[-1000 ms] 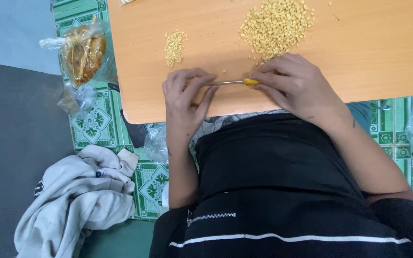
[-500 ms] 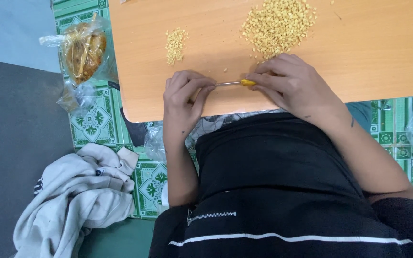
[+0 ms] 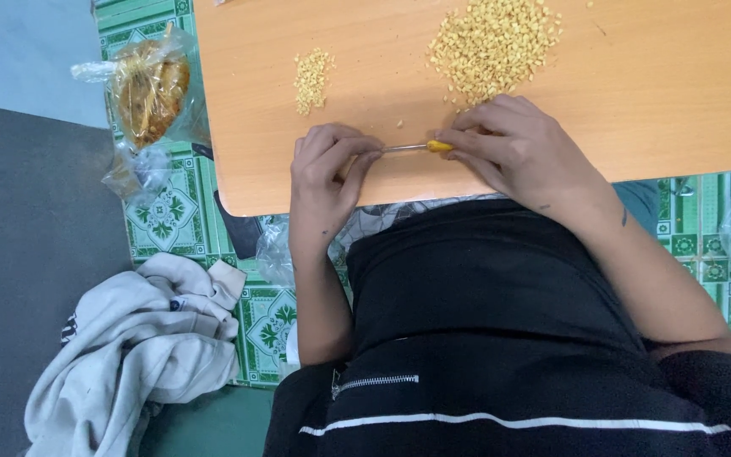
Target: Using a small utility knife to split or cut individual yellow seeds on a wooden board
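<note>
Your right hand (image 3: 522, 152) pinched the yellow handle of a thin tool (image 3: 420, 147). Your left hand (image 3: 327, 165) was curled, with its fingers closed at the tool's metal tip. It looked like they held one tiny piece there, but the piece was too small to see. The tool lay flat between your two hands, just above the near edge of the board (image 3: 678, 93).

Past your right hand sat the big pile (image 3: 492, 44) of little yellow bits, almost touching your fingers. Past your left hand sat the small pile (image 3: 313, 78), a bit apart from it. I think the small pile was the done part, so most of the bits were still left to do.

Off the board, a bag (image 3: 150, 93) lay on the green mat (image 3: 162, 211), and a pale cloth (image 3: 141, 351) lay on the floor.
</note>
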